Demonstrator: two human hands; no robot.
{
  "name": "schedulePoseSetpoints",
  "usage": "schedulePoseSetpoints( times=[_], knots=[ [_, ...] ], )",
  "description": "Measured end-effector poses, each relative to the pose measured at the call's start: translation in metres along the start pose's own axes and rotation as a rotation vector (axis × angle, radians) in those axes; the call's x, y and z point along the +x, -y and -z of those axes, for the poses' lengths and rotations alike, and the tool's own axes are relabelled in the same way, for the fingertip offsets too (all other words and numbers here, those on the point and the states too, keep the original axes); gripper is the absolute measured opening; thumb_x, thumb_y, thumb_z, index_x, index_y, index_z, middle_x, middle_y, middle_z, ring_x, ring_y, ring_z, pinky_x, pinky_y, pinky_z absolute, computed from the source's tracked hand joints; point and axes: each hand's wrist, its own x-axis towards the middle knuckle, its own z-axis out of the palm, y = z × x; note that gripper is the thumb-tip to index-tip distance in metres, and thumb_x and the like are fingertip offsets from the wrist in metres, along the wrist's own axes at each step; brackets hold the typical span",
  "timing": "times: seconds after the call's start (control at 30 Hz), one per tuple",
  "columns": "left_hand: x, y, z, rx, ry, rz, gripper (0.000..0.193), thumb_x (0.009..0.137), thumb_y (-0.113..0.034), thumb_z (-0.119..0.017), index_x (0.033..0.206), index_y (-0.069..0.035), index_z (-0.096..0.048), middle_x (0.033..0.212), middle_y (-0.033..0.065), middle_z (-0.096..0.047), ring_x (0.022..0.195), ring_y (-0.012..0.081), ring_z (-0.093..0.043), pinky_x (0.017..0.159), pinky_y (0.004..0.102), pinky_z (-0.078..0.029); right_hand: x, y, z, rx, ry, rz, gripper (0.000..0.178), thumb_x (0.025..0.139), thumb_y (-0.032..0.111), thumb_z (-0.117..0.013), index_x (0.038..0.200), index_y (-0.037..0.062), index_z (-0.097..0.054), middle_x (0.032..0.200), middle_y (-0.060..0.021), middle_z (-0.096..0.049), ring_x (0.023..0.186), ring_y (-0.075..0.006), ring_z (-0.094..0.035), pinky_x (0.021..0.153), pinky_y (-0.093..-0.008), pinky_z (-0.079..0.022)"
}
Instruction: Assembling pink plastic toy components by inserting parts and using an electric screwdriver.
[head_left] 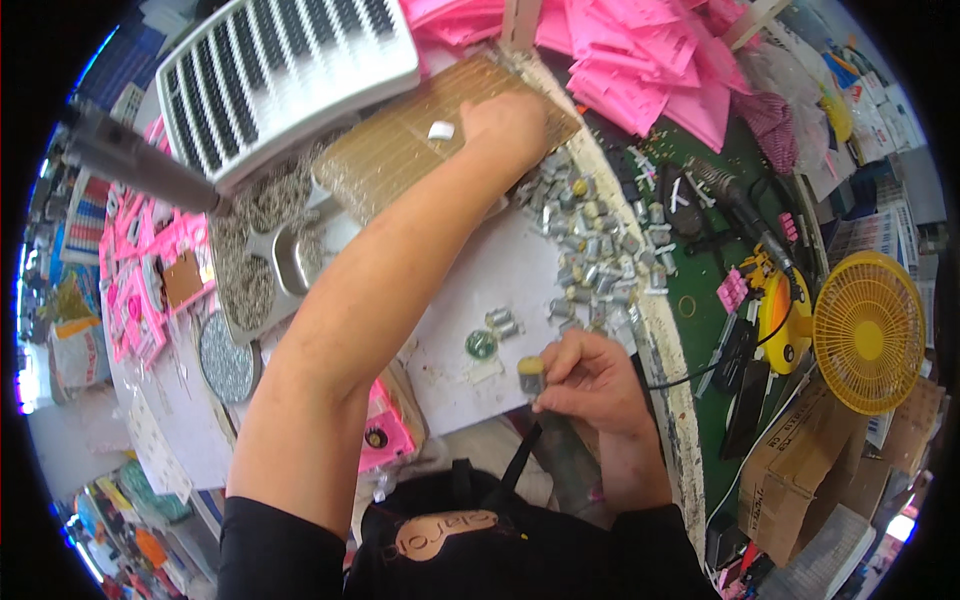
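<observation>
My right hand pinches a small grey metal motor with a yellow end, above the front edge of the white work surface. My left arm stretches across to the far side, where my left hand is over a brown taped cardboard piece. Its fingers are mostly hidden and blurred, so their grip does not show. A small white piece lies on the cardboard beside that hand. Many loose motors are heaped between the two hands. Close to my right hand are a few more motors and a green round part.
A white tray with dark rows stands at the back left, above a metal tray of small parts. Pink sheets pile up at the back. On the right are a yellow fan, a cardboard box and a raised pale edge.
</observation>
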Motion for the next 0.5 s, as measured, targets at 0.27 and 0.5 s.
schedulePoseSetpoints(
  times=[0.27,0.5],
  knots=[
    [0.022,-0.004,-0.001,-0.114,0.110,0.097,0.039,0.096,-0.023,-0.061,0.132,-0.012,-0.071,0.143,0.0122,-0.063,0.132,0.0308,-0.061,0.108,0.0596,-0.035,-0.005,0.002,0.010,-0.188,-0.125,0.087,0.022,0.083,-0.011,-0.076,0.093,-0.0007,-0.060,0.096,-0.0095,-0.062,0.087,-0.0148,-0.063,0.080,-0.0280,-0.052],
    [0.023,-0.007,-0.001,-0.140,0.138,0.088,0.050,0.096,-0.039,-0.065,0.141,-0.017,-0.065,0.149,0.0065,-0.059,0.138,0.0276,-0.056,0.112,0.0606,-0.032,0.000,0.001,0.002,-0.299,-0.131,0.085,0.019,0.086,-0.011,-0.075,0.091,-0.0006,-0.060,0.093,-0.0067,-0.063,0.080,-0.0111,-0.062,0.074,-0.0236,-0.052]
  ],
)
